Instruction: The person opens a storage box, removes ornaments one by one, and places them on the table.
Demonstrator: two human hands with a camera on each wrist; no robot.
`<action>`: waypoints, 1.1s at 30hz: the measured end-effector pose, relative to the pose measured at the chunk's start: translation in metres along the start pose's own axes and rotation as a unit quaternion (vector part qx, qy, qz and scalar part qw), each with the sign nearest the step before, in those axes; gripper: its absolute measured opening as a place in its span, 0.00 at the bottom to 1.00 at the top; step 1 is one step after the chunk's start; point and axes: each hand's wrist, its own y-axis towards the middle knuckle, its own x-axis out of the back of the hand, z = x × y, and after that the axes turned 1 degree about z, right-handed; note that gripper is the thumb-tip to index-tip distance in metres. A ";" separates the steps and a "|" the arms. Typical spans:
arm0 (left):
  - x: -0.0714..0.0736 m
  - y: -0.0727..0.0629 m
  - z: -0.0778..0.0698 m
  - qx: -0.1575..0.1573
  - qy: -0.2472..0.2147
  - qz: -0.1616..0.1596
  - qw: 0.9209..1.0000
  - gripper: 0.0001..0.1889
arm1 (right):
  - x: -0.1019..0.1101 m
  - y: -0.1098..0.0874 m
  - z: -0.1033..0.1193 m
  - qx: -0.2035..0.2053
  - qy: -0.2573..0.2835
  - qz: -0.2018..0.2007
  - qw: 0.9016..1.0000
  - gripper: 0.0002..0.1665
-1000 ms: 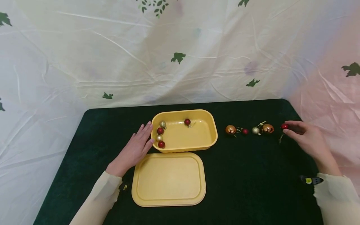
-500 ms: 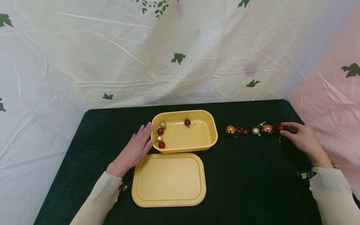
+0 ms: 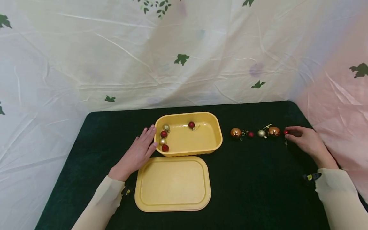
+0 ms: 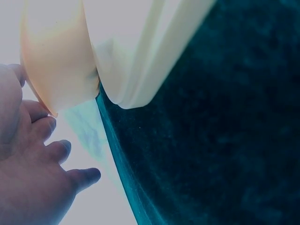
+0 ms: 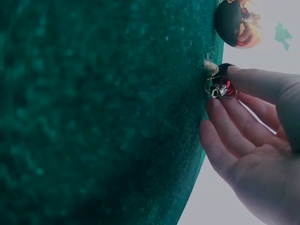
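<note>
My right hand (image 3: 306, 142) pinches a small red bauble (image 3: 286, 132) between thumb and fingers at the right end of a row of baubles. In the right wrist view its metal cap and gold string (image 5: 212, 68) show beside the thumb. Just left of it lie a copper bauble (image 3: 273, 131) and a small silvery-gold bauble (image 3: 261, 133). My left hand (image 3: 136, 153) rests with straight fingers against the left side of a yellow box (image 3: 189, 151). Inside the box sit several small red and gold baubles, most along its left wall, with one red bauble (image 3: 191, 125) near the back.
A yellow lid (image 3: 173, 184) lies flat in front of the box. Farther left in the row are another copper bauble (image 3: 236, 133) and a dark red bauble (image 3: 250, 134). All stand on a dark green cloth-covered table (image 3: 253, 191), with a pale leaf-patterned sheet (image 3: 126, 64) behind.
My right hand has shifted slightly left with the red bauble, bringing it closer to the copper one. The left hand and the box have stayed put.
</note>
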 end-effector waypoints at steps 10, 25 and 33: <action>-0.001 0.001 0.000 0.003 0.000 0.001 1.000 0.36 | -0.002 0.003 -0.004 -0.008 0.008 0.015 1.000 0.26; -0.001 0.000 0.000 0.007 -0.008 0.002 1.000 0.36 | 0.001 0.003 -0.005 0.006 0.016 0.021 1.000 0.27; -0.001 0.000 0.000 0.005 -0.008 0.004 1.000 0.36 | 0.006 -0.012 0.003 -0.006 0.009 0.004 1.000 0.32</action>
